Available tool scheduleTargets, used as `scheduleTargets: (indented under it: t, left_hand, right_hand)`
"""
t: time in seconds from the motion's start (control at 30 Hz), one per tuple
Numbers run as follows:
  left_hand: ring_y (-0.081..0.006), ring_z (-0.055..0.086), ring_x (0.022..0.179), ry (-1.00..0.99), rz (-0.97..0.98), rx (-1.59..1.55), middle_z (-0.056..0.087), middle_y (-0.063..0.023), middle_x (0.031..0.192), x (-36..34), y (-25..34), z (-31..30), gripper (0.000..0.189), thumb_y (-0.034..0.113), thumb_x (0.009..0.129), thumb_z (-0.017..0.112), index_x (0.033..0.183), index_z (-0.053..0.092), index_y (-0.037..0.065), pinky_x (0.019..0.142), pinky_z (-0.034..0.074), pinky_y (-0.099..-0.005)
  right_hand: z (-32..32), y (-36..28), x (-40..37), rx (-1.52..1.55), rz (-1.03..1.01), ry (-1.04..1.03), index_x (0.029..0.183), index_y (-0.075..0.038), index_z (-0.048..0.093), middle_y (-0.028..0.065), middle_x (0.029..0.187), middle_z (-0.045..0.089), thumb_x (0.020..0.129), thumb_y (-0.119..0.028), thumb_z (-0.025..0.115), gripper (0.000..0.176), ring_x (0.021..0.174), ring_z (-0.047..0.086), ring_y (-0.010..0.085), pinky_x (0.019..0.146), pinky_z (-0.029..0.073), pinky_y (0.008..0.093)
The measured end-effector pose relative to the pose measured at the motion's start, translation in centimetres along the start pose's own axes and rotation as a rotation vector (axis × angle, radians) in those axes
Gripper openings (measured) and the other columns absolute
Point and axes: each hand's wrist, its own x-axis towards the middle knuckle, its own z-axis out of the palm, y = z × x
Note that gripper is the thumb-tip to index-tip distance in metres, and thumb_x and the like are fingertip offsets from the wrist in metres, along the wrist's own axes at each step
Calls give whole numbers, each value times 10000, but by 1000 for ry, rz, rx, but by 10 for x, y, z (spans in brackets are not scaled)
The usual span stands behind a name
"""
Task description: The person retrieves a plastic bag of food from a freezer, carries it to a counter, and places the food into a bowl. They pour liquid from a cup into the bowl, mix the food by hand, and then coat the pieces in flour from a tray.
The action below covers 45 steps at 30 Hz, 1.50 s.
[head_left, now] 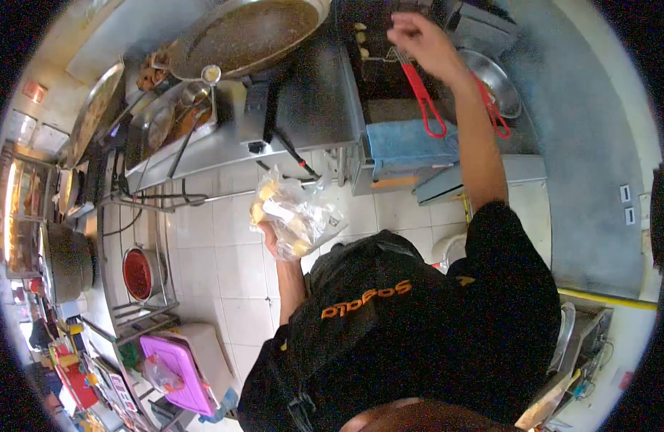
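Note:
My left hand (270,237) grips a clear plastic bag (303,219) from below, in front of my body. Several pale yellow, rounded food pieces (257,213) show through the plastic. My right hand (418,45) is stretched out over the fryer, slightly blurred, fingers apart, with nothing visible in it. Below it is a wire fryer basket with a red handle (423,101). A few similar pale pieces (361,36) lie at the fryer's far left, beside the fingertips. My forearm partly covers a second red handle (499,119).
A metal bowl (501,83) stands right of the fryer, and a blue cloth (411,147) hangs over its front edge. A large wok (253,36) sits on the stove at left. Ladles (211,75) rest over a sauce tray. A red-filled pot (137,273) stands on the lower-left rack.

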Motion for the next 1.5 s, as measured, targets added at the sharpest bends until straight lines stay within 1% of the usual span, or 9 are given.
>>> scheduleTargets:
  t: [0.2, 0.4, 0.5, 0.6, 0.93, 1.03, 1.13, 1.37, 1.5]
  left_hand:
    - [-294, 417, 1147, -143, -61, -10, 392, -116, 1285, 16, 6, -17, 646, 482, 842, 449, 1320, 274, 84, 931, 383, -448]
    - [-304, 474, 1085, -64, -65, 237, 450, -147, 1219, 25, -2, 37, 532, 384, 849, 466, 1245, 378, 38, 922, 386, -441]
    - [-289, 487, 1073, -97, -188, 171, 485, -151, 1173, 21, -4, 28, 519, 237, 813, 555, 1232, 372, -9, 930, 385, -419]
    - [-270, 520, 1026, 127, -265, 373, 518, -145, 1125, 10, -10, 42, 441, 161, 808, 554, 1187, 415, -16, 899, 413, -396]
    - [-275, 469, 1101, 47, -302, 352, 473, -155, 1199, -9, -22, 36, 672, 416, 783, 583, 1257, 344, 3, 934, 390, -381]
    - [-335, 469, 1095, -36, -287, 258, 487, -192, 1167, -4, -10, 58, 668, 285, 756, 598, 1275, 293, -2, 924, 406, -410]
    - [-362, 465, 1090, -21, -301, 185, 492, -205, 1151, -1, 3, 49, 717, 254, 712, 601, 1292, 263, 1, 903, 421, -449]
    - [-350, 476, 1079, -147, -211, 95, 456, -154, 1194, -6, 11, 80, 817, 244, 603, 660, 1284, 277, 6, 897, 428, -450]
    - [-314, 521, 1021, -35, -267, 332, 497, -143, 1150, -10, 17, 48, 775, 203, 600, 671, 1262, 318, 7, 869, 449, -416]
  right_hand:
    - [58, -51, -169, 520, 429, -866, 1234, -45, 404, 71, 1046, 539, 846, -191, 565, 445, 917, 511, 121, 783, 431, 263]
    - [141, -99, -226, 504, 163, -211, 1227, -32, 387, 84, 1053, 537, 741, -189, 696, 598, 952, 501, 148, 827, 418, 279]
    - [156, -104, -230, 446, 399, -87, 1156, -27, 458, 92, 1020, 555, 710, -157, 713, 530, 918, 528, 158, 777, 439, 282]
    - [158, -99, -232, 223, 200, 19, 1021, -35, 550, 101, 990, 565, 712, -80, 666, 333, 890, 560, 207, 717, 460, 299]
    - [164, -125, -248, -367, -294, -390, 1012, -37, 544, 135, 924, 529, 686, -36, 536, 327, 887, 544, 294, 781, 437, 399]
    - [154, -139, -250, -205, -150, -712, 1114, -15, 488, 168, 1009, 533, 726, -54, 538, 393, 967, 521, 303, 840, 411, 402]
    - [145, -134, -253, 186, -345, -547, 1125, -12, 495, 183, 1090, 523, 768, -84, 545, 368, 1001, 513, 325, 868, 400, 397]
    - [143, -126, -231, 821, 400, -275, 935, -20, 541, 23, 853, 576, 857, -123, 534, 129, 769, 534, 80, 685, 443, 231]
    - [154, -121, -224, 437, 295, -288, 890, -2, 542, 54, 778, 587, 827, -229, 595, 242, 672, 550, 110, 592, 452, 258]
